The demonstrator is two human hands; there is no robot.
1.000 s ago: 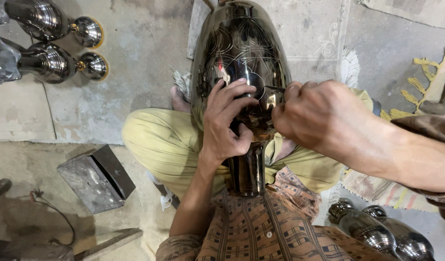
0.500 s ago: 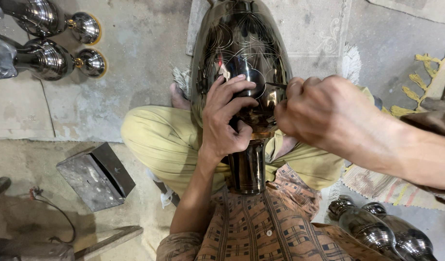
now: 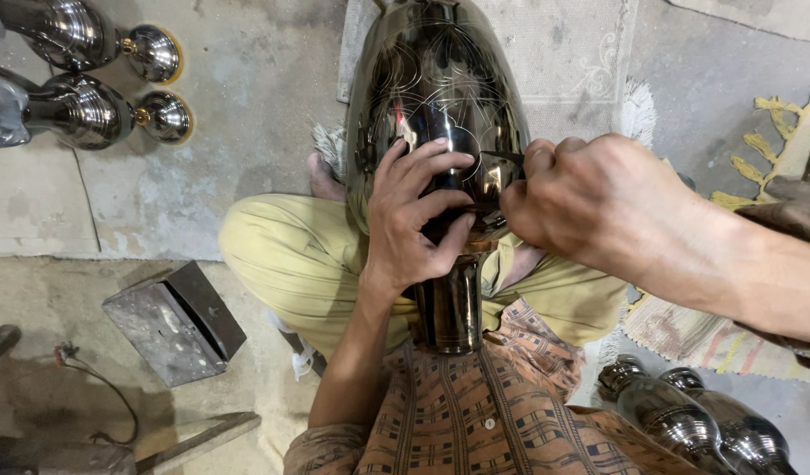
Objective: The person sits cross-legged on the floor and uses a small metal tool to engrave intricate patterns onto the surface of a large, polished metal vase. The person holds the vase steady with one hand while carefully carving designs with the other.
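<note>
A large dark shiny metal vase (image 3: 436, 79) with fine engraved line patterns lies across my lap, its narrow neck (image 3: 449, 303) pointing toward my body. My left hand (image 3: 414, 220) lies spread on the lower body of the vase and steadies it. My right hand (image 3: 598, 202) is closed around a small dark engraving tool (image 3: 502, 160), whose tip touches the vase surface just beside my left fingertips. My yellow trousers (image 3: 282, 255) and patterned brown shirt (image 3: 475, 422) show beneath.
Two polished metal vases (image 3: 79, 110) with round gold-rimmed bases lie at the top left on the concrete floor. More shiny vases (image 3: 686, 422) lie at the bottom right. A grey metal box (image 3: 172, 321) sits at the left. A woven mat (image 3: 563, 53) is under the vase.
My right hand with the tool has shifted slightly along the vase surface near the left fingers. The left hand has stayed in place on the vase.
</note>
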